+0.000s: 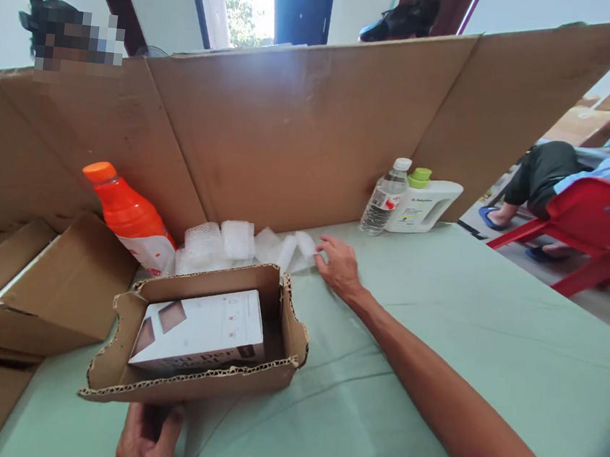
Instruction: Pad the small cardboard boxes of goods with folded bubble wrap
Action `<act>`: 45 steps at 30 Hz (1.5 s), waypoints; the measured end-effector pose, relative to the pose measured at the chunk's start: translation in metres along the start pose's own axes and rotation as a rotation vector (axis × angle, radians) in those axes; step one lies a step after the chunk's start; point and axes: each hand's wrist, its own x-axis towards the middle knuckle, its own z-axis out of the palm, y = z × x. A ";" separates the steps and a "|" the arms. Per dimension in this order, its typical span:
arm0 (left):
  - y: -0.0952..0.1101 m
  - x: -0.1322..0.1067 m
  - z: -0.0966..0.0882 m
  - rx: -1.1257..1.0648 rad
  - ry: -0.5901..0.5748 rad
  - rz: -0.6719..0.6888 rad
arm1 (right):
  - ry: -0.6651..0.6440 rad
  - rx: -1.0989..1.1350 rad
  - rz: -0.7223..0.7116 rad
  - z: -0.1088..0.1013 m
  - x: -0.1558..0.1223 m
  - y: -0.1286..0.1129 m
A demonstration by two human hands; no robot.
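A shallow open cardboard box (190,387) with rough-cut edges sits on the green tabletop. Inside lies a white printed carton (208,320). My left hand (146,437) is at the near side of the cardboard box, thumb and fingers apart; its fingertips are partly hidden by the box's lower edge. Behind the box, several pieces of clear bubble wrap (238,240) lie along the cardboard partition. My right hand (340,265) reaches across the table, its fingers closed on the right end of the bubble wrap.
An orange bottle (132,214) leans at the back left, beside larger cardboard boxes (70,284). A clear water bottle (384,200) and a white jug (421,208) stand by the cardboard partition (305,127). A person sits on a red chair (605,224) beyond the table's right side.
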 end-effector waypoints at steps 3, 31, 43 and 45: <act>0.003 -0.001 0.000 -0.011 -0.019 -0.005 | 0.065 0.014 0.069 -0.038 -0.050 0.014; 0.008 0.007 -0.006 0.055 -0.076 0.060 | -0.189 -0.032 -0.161 -0.024 0.040 -0.082; 0.007 0.009 -0.007 0.014 -0.115 0.081 | -0.409 0.140 -0.149 -0.026 0.010 -0.075; 0.013 0.008 -0.006 -0.014 -0.114 0.088 | -0.391 0.185 -0.139 -0.038 -0.001 -0.082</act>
